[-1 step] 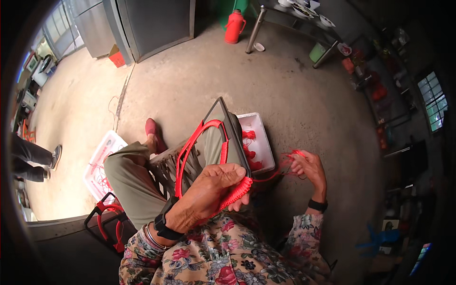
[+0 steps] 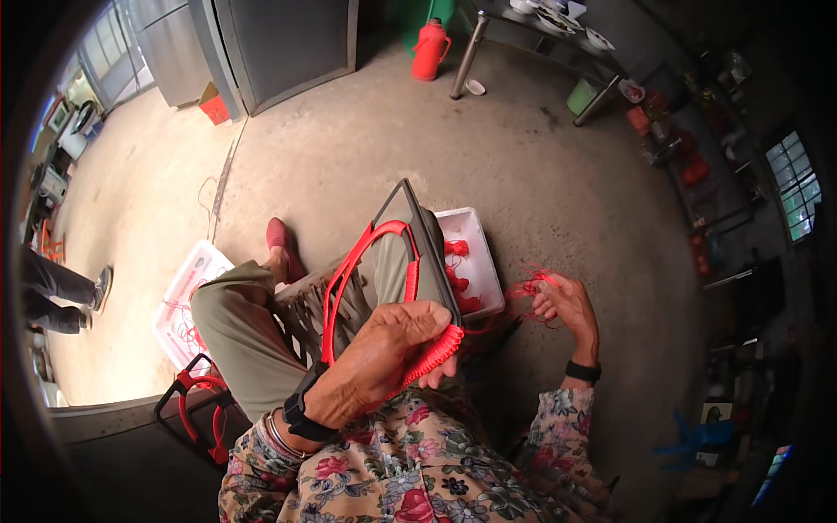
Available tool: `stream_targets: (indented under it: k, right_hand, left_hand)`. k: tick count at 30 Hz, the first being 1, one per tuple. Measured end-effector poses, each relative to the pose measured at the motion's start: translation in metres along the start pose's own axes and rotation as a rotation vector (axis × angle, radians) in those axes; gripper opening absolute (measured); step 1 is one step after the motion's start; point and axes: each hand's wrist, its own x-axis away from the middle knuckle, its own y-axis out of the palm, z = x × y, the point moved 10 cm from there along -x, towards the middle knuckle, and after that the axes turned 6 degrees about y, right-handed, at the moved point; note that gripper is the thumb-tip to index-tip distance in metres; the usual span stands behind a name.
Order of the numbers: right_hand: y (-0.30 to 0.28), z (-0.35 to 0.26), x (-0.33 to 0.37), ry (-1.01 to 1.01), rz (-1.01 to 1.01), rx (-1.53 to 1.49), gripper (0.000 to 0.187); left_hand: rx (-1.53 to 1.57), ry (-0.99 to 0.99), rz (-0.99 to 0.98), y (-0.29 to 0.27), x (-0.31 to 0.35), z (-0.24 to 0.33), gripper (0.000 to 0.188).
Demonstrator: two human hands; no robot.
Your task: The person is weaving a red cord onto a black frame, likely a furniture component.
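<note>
Over my lap, my left hand [image 2: 384, 344] is closed round the near corner of a black frame [image 2: 424, 240], its thumb pressed on top. Bright red cord [image 2: 436, 353] is wound in tight coils along the frame's near side, under my fingers. Curved red-wrapped bands [image 2: 349, 270] arch across the frame. Out to the right and apart from the frame, my right hand [image 2: 571, 312] is closed on a loose tangle of thin red cord [image 2: 528, 286]. A strand runs from that tangle towards the wound corner.
A white box [image 2: 490, 261] with red cord bundles stands beyond the frame. By my left knee is a white bin [image 2: 174, 305] of red strands. A similar black-and-red frame [image 2: 185, 408] lies lower left. Another person's legs [image 2: 61, 288] show far left; a red thermos [image 2: 431, 48] stands ahead.
The cord tangle at my right hand has spread into wider loops, and the strand to the frame hangs slacker. My left hand and the frame have hardly moved.
</note>
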Motion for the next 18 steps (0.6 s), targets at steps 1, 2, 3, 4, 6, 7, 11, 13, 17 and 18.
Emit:
stream_targets:
  k: [1, 2, 3, 4, 6, 7, 11, 13, 17, 18]
  right_hand:
    - [-0.004, 0.007, -0.008, 0.042, -0.018, -0.019, 0.029]
    - [-0.006, 0.017, -0.018, 0.04, -0.019, -0.019, 0.029]
    - [-0.009, 0.025, -0.026, 0.001, -0.043, -0.189, 0.028]
    - [-0.014, 0.032, -0.032, -0.04, -0.067, -0.359, 0.026]
    - [-0.024, 0.054, -0.039, -0.012, -0.02, -0.396, 0.025]
    - [-0.033, 0.066, -0.039, 0.016, 0.025, -0.439, 0.024]
    - [-0.034, 0.074, -0.026, 0.143, -0.071, -0.536, 0.02]
    - [-0.056, 0.082, -0.028, 0.277, 0.155, -0.161, 0.018]
    - [-0.044, -0.056, -0.023, -0.189, 0.259, 0.022, 0.024]
    - [-0.026, -0.108, -0.009, -0.324, 0.224, 0.109, 0.026]
  left_hand:
    - [-0.029, 0.008, 0.032, -0.003, 0.0, 0.001, 0.031]
    - [-0.029, 0.01, 0.033, -0.005, 0.001, 0.002, 0.031]
    - [-0.001, 0.029, 0.002, -0.003, 0.001, 0.004, 0.031]
    - [0.028, 0.048, -0.029, -0.001, 0.002, 0.006, 0.032]
    - [0.038, 0.047, -0.02, -0.001, 0.005, 0.008, 0.032]
    - [0.045, 0.044, -0.008, -0.002, 0.006, 0.008, 0.032]
    - [0.079, 0.037, -0.012, -0.002, 0.01, 0.008, 0.031]
    - [0.054, 0.046, -0.019, 0.001, 0.008, 0.007, 0.031]
    - [-0.038, 0.008, -0.014, 0.002, 0.004, 0.0, 0.028]
    - [-0.094, 0.06, 0.042, -0.002, 0.005, 0.004, 0.024]
